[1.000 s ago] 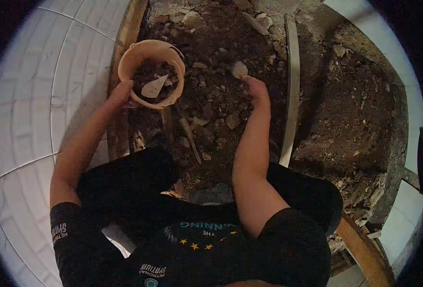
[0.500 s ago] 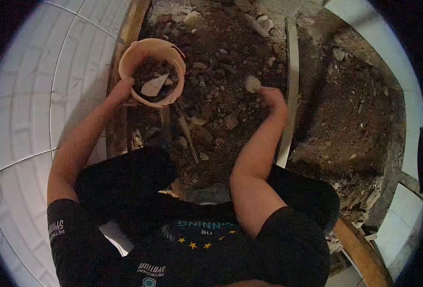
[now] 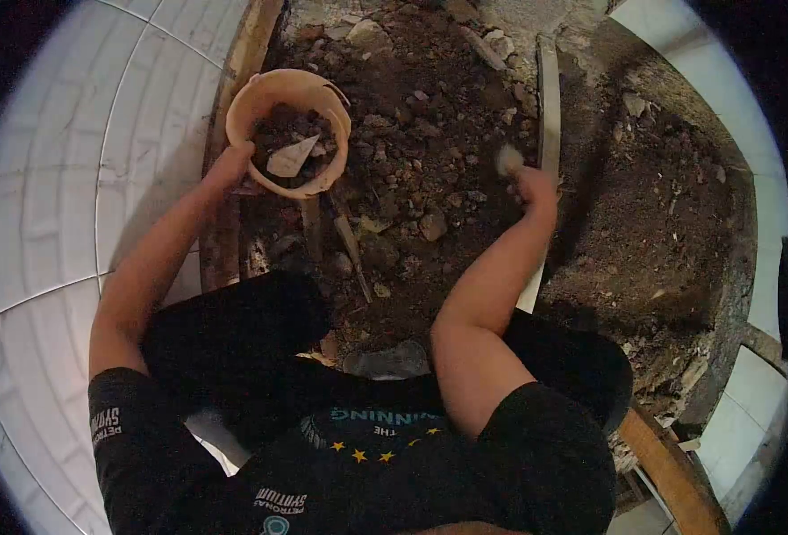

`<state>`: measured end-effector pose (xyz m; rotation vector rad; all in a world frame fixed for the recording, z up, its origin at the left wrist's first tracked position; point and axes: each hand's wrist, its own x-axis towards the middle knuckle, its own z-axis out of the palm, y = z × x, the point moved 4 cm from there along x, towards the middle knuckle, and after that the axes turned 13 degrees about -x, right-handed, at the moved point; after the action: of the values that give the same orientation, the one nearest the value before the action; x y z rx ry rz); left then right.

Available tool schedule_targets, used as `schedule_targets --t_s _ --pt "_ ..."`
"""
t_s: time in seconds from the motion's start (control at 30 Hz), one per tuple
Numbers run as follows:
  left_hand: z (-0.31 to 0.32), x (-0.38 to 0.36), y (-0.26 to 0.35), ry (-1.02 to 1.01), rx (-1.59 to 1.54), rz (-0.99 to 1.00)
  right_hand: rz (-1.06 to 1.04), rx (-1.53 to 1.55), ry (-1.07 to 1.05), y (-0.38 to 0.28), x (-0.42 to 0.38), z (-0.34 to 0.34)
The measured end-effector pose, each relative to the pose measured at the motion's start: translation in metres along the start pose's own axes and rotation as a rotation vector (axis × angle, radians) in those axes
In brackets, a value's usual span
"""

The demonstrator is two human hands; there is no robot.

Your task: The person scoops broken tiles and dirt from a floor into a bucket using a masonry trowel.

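A worn orange-tan bucket (image 3: 344, 134) with a chipped rim stands on the soil at the upper left. Earth, bits of rubble and a pale angular shard (image 3: 292, 158) lie inside it. Closed on the near left part of its rim is my left hand (image 3: 236, 167). Over the loose soil to the right, beside the narrow wooden strip, my right hand (image 3: 537, 185) is closed on a pale rounded lump (image 3: 508, 160). Motion blur hides the lump's detail, so I cannot tell its kind.
Broken stones and clods cover the dark soil (image 3: 412, 169). A narrow wooden strip (image 3: 549, 107) runs along the right, with more soil beyond. White tiles (image 3: 37, 196) border the left. A thin stick (image 3: 351, 245) lies below the bucket, and a curved timber (image 3: 670, 464) at lower right.
My right hand has moved right toward the wooden strip, carrying the pale lump. My left hand stays on the bucket's rim, and the bucket looks almost unmoved.
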<state>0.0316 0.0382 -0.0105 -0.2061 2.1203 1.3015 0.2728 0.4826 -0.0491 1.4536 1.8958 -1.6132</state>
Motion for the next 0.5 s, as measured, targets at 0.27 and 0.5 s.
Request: schedule_targets --t_s 0.27,0.5 --pt "-0.005 0.018 -0.016 -0.221 -0.092 -0.053 0.034 0.069 0.037 0.01 -0.002 0.037" --pt "0.014 -0.04 0.024 -0.011 -0.088 -0.051 0.01 0.061 0.007 0.009 0.003 0.032"
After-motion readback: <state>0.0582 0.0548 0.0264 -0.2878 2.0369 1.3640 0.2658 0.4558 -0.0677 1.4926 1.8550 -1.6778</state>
